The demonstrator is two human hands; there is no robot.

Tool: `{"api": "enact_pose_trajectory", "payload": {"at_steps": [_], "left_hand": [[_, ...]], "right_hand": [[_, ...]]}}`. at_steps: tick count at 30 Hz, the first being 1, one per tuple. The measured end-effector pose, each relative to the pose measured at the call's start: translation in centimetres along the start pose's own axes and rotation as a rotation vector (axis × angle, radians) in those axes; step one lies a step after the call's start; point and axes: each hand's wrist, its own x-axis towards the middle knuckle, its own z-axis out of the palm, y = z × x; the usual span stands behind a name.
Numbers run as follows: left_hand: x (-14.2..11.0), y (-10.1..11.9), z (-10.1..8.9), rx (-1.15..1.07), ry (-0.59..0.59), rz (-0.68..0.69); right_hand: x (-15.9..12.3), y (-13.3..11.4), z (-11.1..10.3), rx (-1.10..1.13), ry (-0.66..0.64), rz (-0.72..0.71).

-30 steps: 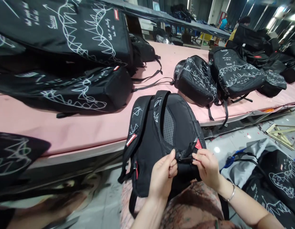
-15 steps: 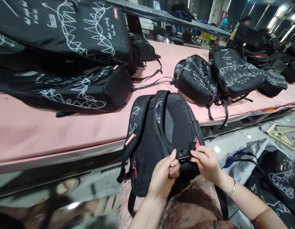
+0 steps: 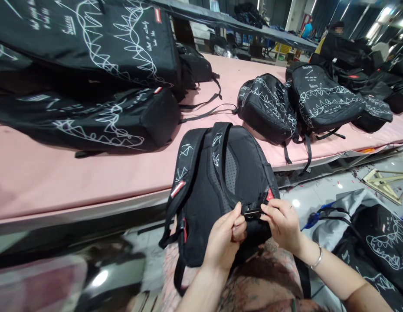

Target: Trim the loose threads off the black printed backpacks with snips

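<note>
Newly showing at lower left, a blurred pink shape [image 3: 45, 281]. Between lap [image 3: 263, 281] and pink padded table [image 3: 100, 182], a black backpack [image 3: 201, 229], liable to slide if tugged; pinched nearly closed, left hand [image 3: 223, 236] and right hand [image 3: 286, 226] on a black strap [image 3: 252, 212], liable to slip under strain. Beyond, a curtained room [image 3: 326, 9]; tabletop bearing printed backpacks [image 3: 325, 102].
</note>
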Motion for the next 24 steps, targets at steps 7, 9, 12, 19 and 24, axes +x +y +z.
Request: {"api": "enact_pose_trajectory", "payload": {"at_steps": [7,9,12,19,24], "left_hand": [[-0.17,-0.02,0.25,0.009,-0.003,0.007],[-0.13,-0.07,0.32,0.007,0.008,0.014],[-0.12,-0.14,0.45,0.006,0.016,0.03],[-0.39,-0.24,0.68,0.032,0.046,0.065],[-0.15,-0.2,0.63,-0.003,0.039,0.058]], "right_hand": [[0.0,-0.18,0.05,-0.07,0.016,-0.004],[0.02,-0.15,0.11,-0.086,0.025,-0.014],[0.09,-0.1,0.13,-0.097,0.039,-0.034],[0.55,-0.1,-0.13,-0.073,-0.007,0.012],[0.56,0.21,-0.09,0.074,0.03,0.041]]}}
